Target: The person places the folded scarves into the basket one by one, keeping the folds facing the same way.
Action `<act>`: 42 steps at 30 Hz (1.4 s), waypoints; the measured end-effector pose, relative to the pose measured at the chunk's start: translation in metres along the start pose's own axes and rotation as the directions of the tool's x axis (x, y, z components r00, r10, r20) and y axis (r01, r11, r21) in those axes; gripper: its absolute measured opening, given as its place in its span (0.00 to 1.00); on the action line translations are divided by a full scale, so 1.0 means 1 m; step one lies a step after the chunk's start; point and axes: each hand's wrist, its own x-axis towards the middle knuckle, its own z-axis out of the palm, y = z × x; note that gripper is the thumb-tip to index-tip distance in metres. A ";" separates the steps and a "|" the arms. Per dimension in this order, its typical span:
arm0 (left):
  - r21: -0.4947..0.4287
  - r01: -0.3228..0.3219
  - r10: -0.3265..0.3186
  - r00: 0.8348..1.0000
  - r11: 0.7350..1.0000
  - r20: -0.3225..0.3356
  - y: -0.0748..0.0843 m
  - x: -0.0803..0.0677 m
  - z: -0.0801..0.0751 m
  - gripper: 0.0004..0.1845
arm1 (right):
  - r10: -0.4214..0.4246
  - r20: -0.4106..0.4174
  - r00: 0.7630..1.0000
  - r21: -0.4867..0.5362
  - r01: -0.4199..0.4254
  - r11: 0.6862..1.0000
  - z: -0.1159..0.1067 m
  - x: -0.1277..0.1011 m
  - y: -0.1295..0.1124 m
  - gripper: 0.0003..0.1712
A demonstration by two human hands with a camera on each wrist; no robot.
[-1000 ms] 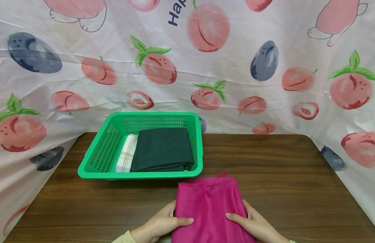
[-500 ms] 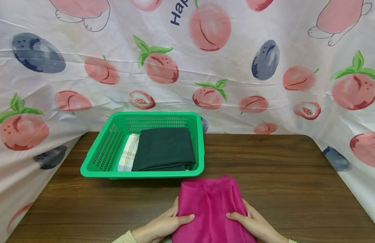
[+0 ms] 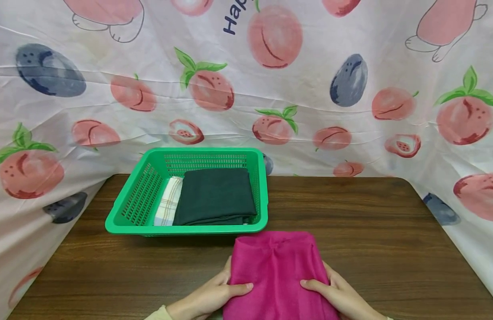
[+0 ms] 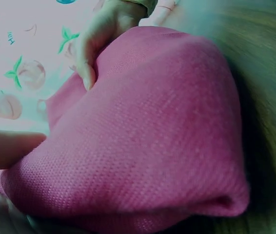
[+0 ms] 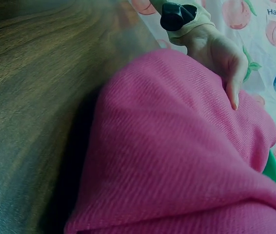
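A folded magenta cloth [image 3: 274, 275] is held between both hands at the front of the table, its near part cut off by the frame's bottom edge. My left hand [image 3: 214, 293] grips its left side, thumb on top and fingers out of sight beneath. On the opposite side my right hand [image 3: 340, 293] grips it the same way. In the left wrist view the woven cloth [image 4: 143, 131] bulges in thick layers, and the right hand [image 4: 104, 36] shows behind it. The right wrist view has the cloth [image 5: 177, 141] with the left hand [image 5: 221, 58] beyond it.
Behind the cloth, a green plastic basket [image 3: 182, 230] stands on the brown wooden table [image 3: 370, 222]. Inside lie a folded dark green cloth [image 3: 216, 195] and a white checked cloth [image 3: 169, 202]. A fruit-printed curtain [image 3: 230, 120] hangs around the back and sides.
The magenta cloth shifts slightly in both hands, and its far edge flattens and spreads wider. The tassel-like strands at its far edge are no longer visible. The basket stays put.
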 end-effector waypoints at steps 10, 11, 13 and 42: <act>-0.013 -0.014 0.014 1.000 1.000 0.016 0.019 -0.012 0.000 0.46 | -0.005 -0.003 1.000 0.000 0.005 1.000 0.000 -0.009 -0.013 0.43; -0.014 -0.023 0.023 1.000 1.000 0.018 0.020 -0.013 0.000 0.46 | -0.008 -0.002 1.000 0.000 0.008 1.000 0.001 -0.010 -0.015 0.43; -0.021 -0.028 0.028 0.999 0.999 0.017 0.023 -0.015 0.000 0.46 | -0.017 0.001 1.000 -0.003 0.017 1.000 0.001 -0.012 -0.018 0.43; -0.027 -0.090 0.090 0.996 0.996 0.020 0.072 -0.050 -0.006 0.46 | -0.121 -0.027 0.992 -0.012 0.121 0.993 0.011 -0.029 -0.070 0.41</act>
